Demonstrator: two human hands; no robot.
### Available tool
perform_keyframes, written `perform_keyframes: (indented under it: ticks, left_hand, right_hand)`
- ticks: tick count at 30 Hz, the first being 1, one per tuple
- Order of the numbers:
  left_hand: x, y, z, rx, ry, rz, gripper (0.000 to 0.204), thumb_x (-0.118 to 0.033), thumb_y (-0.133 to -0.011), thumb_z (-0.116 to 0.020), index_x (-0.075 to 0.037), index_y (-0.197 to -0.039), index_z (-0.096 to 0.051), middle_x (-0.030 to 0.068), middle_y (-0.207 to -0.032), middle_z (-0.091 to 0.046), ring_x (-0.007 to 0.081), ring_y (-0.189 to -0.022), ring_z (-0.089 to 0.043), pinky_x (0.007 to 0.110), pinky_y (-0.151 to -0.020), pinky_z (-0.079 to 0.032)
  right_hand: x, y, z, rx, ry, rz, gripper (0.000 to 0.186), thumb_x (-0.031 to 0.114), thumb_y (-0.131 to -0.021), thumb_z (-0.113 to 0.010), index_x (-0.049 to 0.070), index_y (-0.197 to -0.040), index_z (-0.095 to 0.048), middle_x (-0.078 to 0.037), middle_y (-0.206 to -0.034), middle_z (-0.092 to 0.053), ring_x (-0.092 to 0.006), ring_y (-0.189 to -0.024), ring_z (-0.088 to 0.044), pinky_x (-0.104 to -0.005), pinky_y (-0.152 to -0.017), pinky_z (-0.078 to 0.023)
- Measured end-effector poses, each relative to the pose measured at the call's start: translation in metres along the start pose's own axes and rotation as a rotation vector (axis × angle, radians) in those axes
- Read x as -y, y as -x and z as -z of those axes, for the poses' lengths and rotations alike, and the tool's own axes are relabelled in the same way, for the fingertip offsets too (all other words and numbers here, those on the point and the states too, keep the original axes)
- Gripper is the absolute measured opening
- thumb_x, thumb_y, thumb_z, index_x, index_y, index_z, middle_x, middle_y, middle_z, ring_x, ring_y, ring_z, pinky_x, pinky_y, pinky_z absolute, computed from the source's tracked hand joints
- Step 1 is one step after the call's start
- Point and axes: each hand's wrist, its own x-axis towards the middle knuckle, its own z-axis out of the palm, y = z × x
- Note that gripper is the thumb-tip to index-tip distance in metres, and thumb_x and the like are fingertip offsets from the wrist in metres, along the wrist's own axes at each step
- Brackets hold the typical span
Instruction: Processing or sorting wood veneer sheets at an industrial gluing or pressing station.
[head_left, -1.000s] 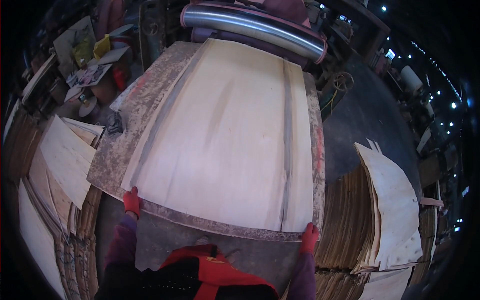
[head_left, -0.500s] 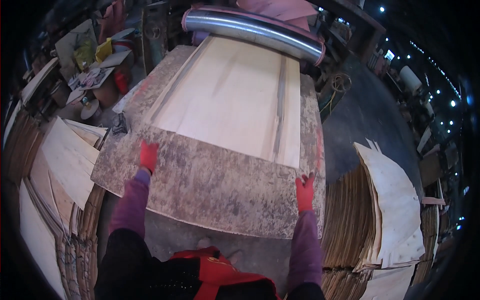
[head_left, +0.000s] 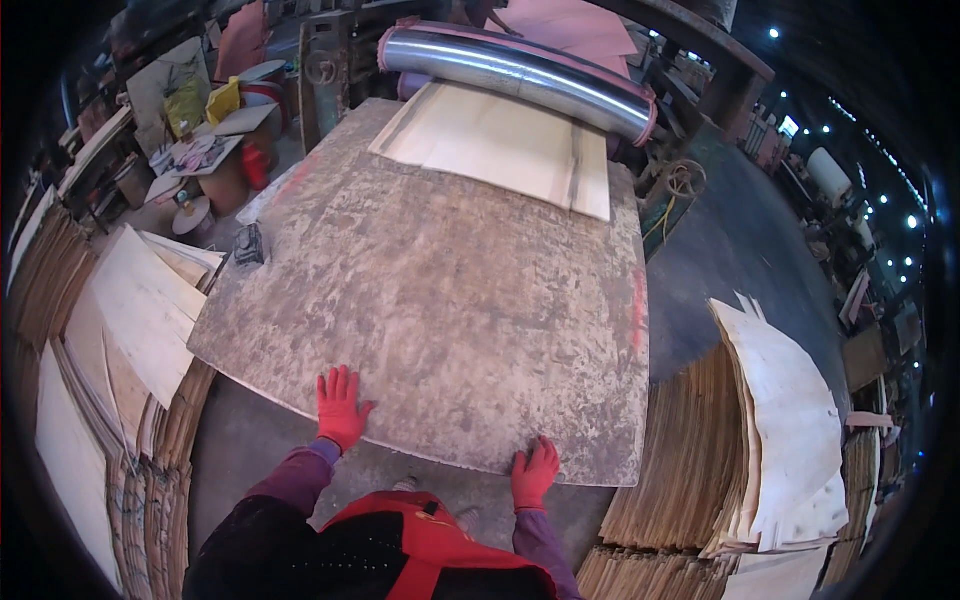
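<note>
My left hand (head_left: 341, 408), in a red glove, lies open with fingers spread on the near edge of the worn, mottled board table (head_left: 430, 300). My right hand (head_left: 533, 472), gloved in red too, rests on that edge farther right, fingers apart and slightly bent, holding nothing. Beyond them, at the table's far end, a pale wood veneer sheet (head_left: 490, 150) with grey streaks runs under a shiny metal roller (head_left: 515, 80) with pink ends. A small dark object (head_left: 249, 243) sits on the table's left side.
Veneer stacks stand at left (head_left: 140, 320) and right (head_left: 780, 420). A handwheel (head_left: 684, 179) is on the machine's right. A cluttered bench with a red cylinder (head_left: 254, 165) is back left. Another person's hand (head_left: 505, 28) shows behind the roller near pink sheets (head_left: 570, 25).
The veneer sheet has slid away from me under the roller, baring most of the table. My hands let it go and have drawn back to the near edge, closer together.
</note>
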Motion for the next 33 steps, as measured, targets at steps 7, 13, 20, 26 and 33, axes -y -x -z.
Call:
perform_keyframes:
  ticks: [7, 13, 20, 26, 33]
  left_hand:
    - [-0.004, -0.001, 0.001, -0.003, 0.015, -0.012, 0.065, -0.036, -0.081, -0.059, 0.000, -0.131, -0.039, 0.0214, -0.142, -0.029, 0.0397, -0.133, -0.022, 0.054, -0.109, -0.011]
    - [-0.002, 0.002, 0.001, -0.006, 0.038, 0.013, 0.066, -0.039, -0.080, -0.060, 0.000, -0.131, -0.040, 0.0207, -0.141, -0.032, 0.0380, -0.133, -0.023, 0.054, -0.109, -0.011]
    - [0.049, -0.025, -0.005, -0.060, 0.126, -0.010, 0.068, -0.039, -0.079, -0.062, -0.004, -0.133, -0.038, 0.0191, -0.140, -0.032, 0.0347, -0.132, -0.026, 0.053, -0.109, -0.015]
    - [0.199, -0.139, 0.035, -0.393, 0.043, 0.456, 0.075, -0.041, -0.083, -0.058, -0.006, -0.140, -0.025, 0.0203, -0.145, -0.023, 0.0360, -0.132, -0.025, 0.048, -0.108, -0.020]
    - [0.279, -0.225, 0.054, -0.128, 0.097, 0.502, 0.081, -0.044, -0.077, -0.064, -0.011, -0.142, -0.026, 0.0192, -0.144, -0.027, 0.0334, -0.132, -0.030, 0.043, -0.106, -0.028]
  right_hand:
    - [0.004, 0.001, -0.001, -0.055, 0.150, 0.033, 0.041, 0.022, -0.076, -0.059, 0.004, -0.112, -0.053, -0.012, -0.123, -0.050, -0.0338, -0.118, -0.042, -0.0482, -0.098, -0.028]
    - [-0.002, 0.004, -0.008, -0.008, 0.160, 0.013, 0.045, 0.023, -0.077, -0.058, 0.003, -0.117, -0.050, -0.013, -0.126, -0.048, -0.0334, -0.120, -0.039, -0.0471, -0.101, -0.026]
    - [-0.003, 0.006, -0.017, 0.137, 0.346, 0.051, 0.064, 0.037, -0.086, -0.052, 0.000, -0.135, -0.034, -0.017, -0.141, -0.033, -0.0345, -0.132, -0.027, -0.0476, -0.107, -0.018]
    - [0.000, 0.001, -0.024, 0.329, 0.380, -0.056, 0.078, 0.046, -0.086, -0.048, -0.001, -0.141, -0.020, -0.018, -0.147, -0.020, -0.0341, -0.137, -0.015, -0.0483, -0.110, -0.009]
    - [-0.006, 0.003, -0.025, 0.307, 0.414, -0.130, 0.080, 0.049, -0.085, -0.048, -0.005, -0.139, -0.022, -0.023, -0.146, -0.020, -0.0386, -0.136, -0.014, -0.0520, -0.109, -0.009]
